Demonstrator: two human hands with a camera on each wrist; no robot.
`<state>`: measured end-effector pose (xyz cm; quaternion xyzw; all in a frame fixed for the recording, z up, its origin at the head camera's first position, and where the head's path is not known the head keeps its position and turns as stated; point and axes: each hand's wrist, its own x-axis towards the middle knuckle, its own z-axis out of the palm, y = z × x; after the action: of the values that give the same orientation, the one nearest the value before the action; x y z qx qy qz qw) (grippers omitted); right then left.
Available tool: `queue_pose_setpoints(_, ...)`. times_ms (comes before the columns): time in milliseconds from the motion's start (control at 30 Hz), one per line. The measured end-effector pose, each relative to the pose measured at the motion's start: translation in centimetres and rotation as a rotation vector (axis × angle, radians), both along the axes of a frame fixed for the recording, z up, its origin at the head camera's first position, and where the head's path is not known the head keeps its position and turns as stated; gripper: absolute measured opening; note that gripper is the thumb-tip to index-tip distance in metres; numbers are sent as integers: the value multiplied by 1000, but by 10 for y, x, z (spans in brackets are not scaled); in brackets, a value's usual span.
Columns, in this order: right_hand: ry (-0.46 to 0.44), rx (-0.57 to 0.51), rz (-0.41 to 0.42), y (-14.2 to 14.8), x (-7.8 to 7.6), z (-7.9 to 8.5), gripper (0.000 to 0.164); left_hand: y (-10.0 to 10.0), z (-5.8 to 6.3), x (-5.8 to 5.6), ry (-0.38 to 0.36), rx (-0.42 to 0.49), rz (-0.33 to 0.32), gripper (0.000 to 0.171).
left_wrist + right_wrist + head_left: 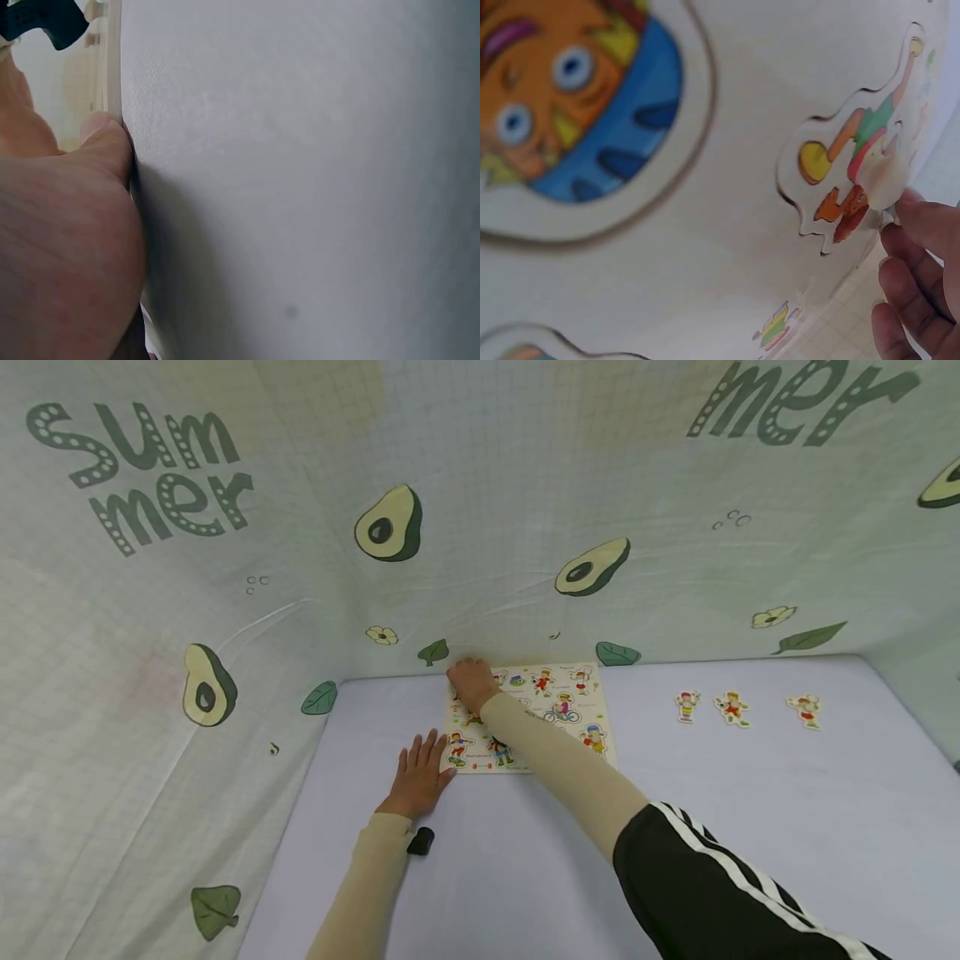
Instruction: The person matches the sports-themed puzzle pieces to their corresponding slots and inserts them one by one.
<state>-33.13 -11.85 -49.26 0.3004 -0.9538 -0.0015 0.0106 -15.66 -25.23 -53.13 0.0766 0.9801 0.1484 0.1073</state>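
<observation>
A wooden puzzle board (525, 697) with printed cartoon figures in cut-outs lies at the back of the table. Over its far left corner, my right hand (471, 683) pinches a small pale puzzle piece (886, 182) between thumb and fingers. In the right wrist view that piece overlaps a green-shirted figure (871, 124); the piece's picture is hidden. My left hand (420, 774) lies flat with fingers spread at the board's near left corner. Its thumb (105, 142) rests against the board's edge in the left wrist view.
Three loose puzzle pieces lie apart on the white table to the right: one in a pink cap (686, 706), one with a ball (732, 709), and another (806, 711) farther right. A printed cloth (480, 602) hangs behind the table and along its left side.
</observation>
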Motion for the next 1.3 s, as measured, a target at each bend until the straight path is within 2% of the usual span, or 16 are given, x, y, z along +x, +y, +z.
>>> queue_pose_setpoints(200, 13, 9, 4, 10, 5, 2, 26, 2, 4, 3, 10, 31, -13, 65)
queue_pose_setpoints(433, 39, 41, 32, 34, 16, 14, 29, -3, -2, 6, 7, 1, 2, 67)
queue_pose_setpoints(600, 64, -5, 41, 56, 20, 15, 24, -5, -2, 5, 7, -4, 1, 68)
queue_pose_setpoints(800, 78, -62, 5, 89, 28, 20, 18, -2, 5, 3, -18, 23, -9, 68)
queue_pose_setpoints(1067, 136, -174, -44, 135, 42, 18, 15, -4, -3, -1, 1, -15, -25, 68)
queue_pose_setpoints(1300, 164, -192, -90, 174, 53, 20, 14, -1, 0, 2, 0, 1, -26, 69)
